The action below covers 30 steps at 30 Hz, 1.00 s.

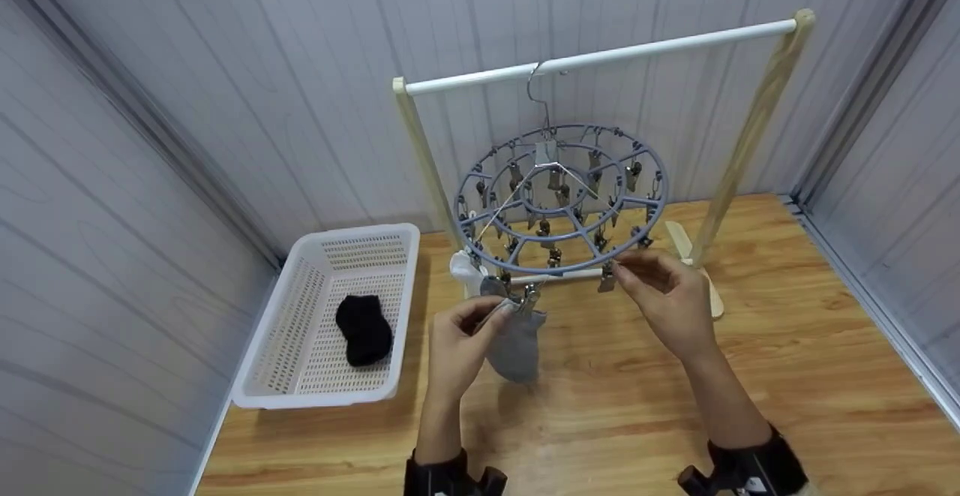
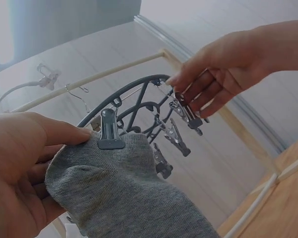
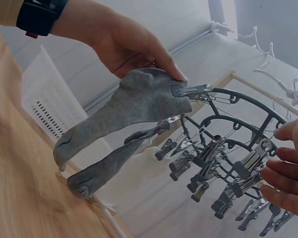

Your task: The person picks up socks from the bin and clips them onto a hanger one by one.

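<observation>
A round grey clip hanger (image 1: 559,203) hangs from a white rail (image 1: 600,57). My left hand (image 1: 495,314) pinches the top edge of a grey sock (image 1: 517,342), which a clip (image 1: 529,297) on the hanger's near rim grips. The left wrist view shows that clip (image 2: 109,131) biting the grey sock (image 2: 124,198) beside my thumb. My right hand (image 1: 621,271) pinches another clip (image 1: 606,280) on the rim further right, seen as the clip (image 2: 188,111) between its fingers. A second grey sock (image 3: 109,166) and a white sock (image 1: 465,271) hang nearby.
A white slotted basket (image 1: 322,391) sits on the wooden table at the left, with a black sock (image 1: 364,327) inside. The rack's wooden posts (image 1: 750,136) and foot (image 1: 694,256) stand behind the hanger. Grey walls close in at the back and both sides.
</observation>
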Tool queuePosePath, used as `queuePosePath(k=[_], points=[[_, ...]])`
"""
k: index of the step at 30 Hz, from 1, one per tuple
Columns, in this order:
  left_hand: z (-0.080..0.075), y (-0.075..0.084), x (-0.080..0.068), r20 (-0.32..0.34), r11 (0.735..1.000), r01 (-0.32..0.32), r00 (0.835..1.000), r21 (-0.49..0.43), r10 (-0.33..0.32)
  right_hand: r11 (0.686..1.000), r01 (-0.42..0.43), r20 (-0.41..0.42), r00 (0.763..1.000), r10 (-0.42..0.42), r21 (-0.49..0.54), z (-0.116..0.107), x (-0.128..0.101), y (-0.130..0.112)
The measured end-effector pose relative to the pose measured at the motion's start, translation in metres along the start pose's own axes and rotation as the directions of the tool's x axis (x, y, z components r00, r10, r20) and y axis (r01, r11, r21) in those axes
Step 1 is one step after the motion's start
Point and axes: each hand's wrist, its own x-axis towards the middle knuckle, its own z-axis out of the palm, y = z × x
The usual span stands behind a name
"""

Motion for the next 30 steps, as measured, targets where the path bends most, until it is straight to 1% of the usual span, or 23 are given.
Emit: queuePosePath(k=[5, 8, 13, 18, 21, 24, 27, 30], points=[[-0.005, 0.001, 0.0, -0.008, 1.0, 0.012, 1.0, 0.014, -0.012, 1.0, -0.019, 0.093, 0.995, 0.017, 0.023, 0.008, -0.003, 0.006], [-0.007, 0.001, 0.0, -0.017, 1.0, 0.003, 1.0, 0.027, -0.003, 0.999, -0.015, 0.122, 0.993, 0.01, 0.038, 0.013, -0.004, 0.009], [-0.01, 0.0, 0.0, -0.029, 0.999, -0.01, 1.0, 0.032, 0.01, 0.998, -0.005, 0.137, 0.991, -0.005, 0.07, 0.017, -0.006, 0.011], [-0.012, -0.001, 0.001, -0.032, 1.0, -0.002, 0.999, 0.029, 0.003, 0.993, -0.031, 0.137, 0.99, 0.016, 0.11, 0.018, -0.007, 0.009], [-0.013, -0.003, 0.003, -0.027, 0.999, 0.004, 1.0, 0.044, -0.003, 0.991, -0.051, 0.136, 0.99, 0.034, 0.127, 0.018, -0.008, 0.007], [-0.013, -0.005, 0.004, -0.021, 0.997, 0.012, 1.0, 0.078, -0.01, 0.99, -0.064, 0.142, 0.989, 0.046, 0.128, 0.018, -0.009, 0.007], [-0.014, -0.007, 0.004, -0.02, 0.992, 0.021, 1.0, 0.125, -0.018, 0.993, -0.048, 0.16, 0.987, 0.03, 0.109, 0.018, -0.01, 0.006], [-0.015, -0.01, 0.005, -0.022, 0.988, 0.028, 0.999, 0.151, -0.024, 0.997, -0.007, 0.187, 0.982, -0.009, 0.083, 0.018, -0.01, 0.006]])
